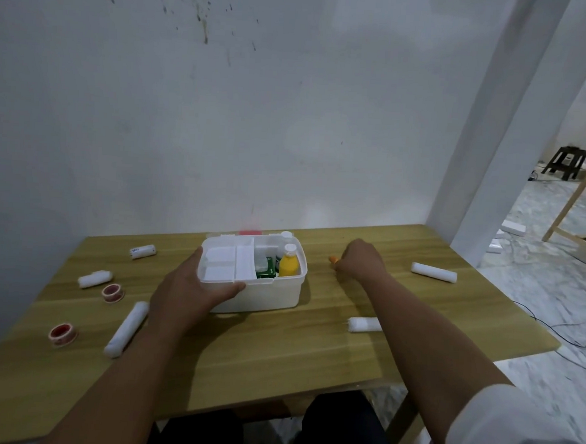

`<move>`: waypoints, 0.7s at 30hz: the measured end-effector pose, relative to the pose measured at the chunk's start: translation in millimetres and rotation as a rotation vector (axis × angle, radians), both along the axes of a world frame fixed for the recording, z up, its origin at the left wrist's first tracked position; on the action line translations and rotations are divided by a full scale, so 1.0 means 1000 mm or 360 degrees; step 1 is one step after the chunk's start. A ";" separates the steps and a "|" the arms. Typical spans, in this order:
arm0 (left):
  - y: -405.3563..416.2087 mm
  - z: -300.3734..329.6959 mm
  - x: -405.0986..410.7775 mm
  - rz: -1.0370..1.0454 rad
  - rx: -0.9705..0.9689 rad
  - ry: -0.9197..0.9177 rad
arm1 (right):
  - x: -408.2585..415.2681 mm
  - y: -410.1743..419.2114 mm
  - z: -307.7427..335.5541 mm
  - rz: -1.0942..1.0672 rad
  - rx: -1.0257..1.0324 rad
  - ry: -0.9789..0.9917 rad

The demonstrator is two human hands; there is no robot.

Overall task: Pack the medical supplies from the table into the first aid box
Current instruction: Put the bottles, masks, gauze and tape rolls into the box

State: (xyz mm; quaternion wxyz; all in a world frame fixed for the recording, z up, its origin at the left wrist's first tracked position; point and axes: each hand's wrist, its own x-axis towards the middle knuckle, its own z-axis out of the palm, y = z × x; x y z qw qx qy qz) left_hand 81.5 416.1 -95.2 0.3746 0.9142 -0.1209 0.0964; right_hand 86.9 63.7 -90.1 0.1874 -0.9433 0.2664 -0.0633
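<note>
Your left hand (pixel 191 289) grips the near left corner of the open first aid box (pixel 263 293), thumb curled over the front rim, while your right hand (pixel 361 260) rests just right of the box with fingers curled round a small orange item (pixel 333 259) that pokes out from the fist. You have the box standing toward the far edge of the table (pixel 277 351), near its middle. Inside, a white tray (pixel 229 261) fills the left part; a yellow bottle (pixel 289 264) and a green pack (pixel 265 270) stand in the right part. Still out on the table: a small roll (pixel 143 251) near the far left corner, a bandage roll (pixel 95 278) and a red tape (pixel 112 293) along the left edge, a long roll (pixel 126 329) and a second red tape (pixel 62 334) nearer the front left corner, another roll (pixel 365 324) partly behind your right forearm, and one roll (pixel 434 272) toward the right edge.
</note>
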 end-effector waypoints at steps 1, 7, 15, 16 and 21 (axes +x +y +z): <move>0.000 0.000 0.000 -0.0001 -0.0003 0.0002 | 0.001 0.002 0.010 0.0020 0.0039 -0.0068; -0.003 0.005 -0.003 0.0020 0.0007 0.0028 | 0.006 0.034 0.093 0.0294 0.0317 -0.0442; -0.002 0.003 -0.001 -0.0020 0.0021 0.0029 | 0.011 0.093 0.146 0.0734 0.0267 -0.0200; -0.002 0.002 -0.001 -0.0019 0.0023 0.0038 | 0.011 0.100 0.146 0.0789 0.0199 -0.0129; -0.002 0.000 0.001 -0.0016 0.0030 0.0058 | 0.011 0.126 0.134 0.1056 -0.0279 0.0185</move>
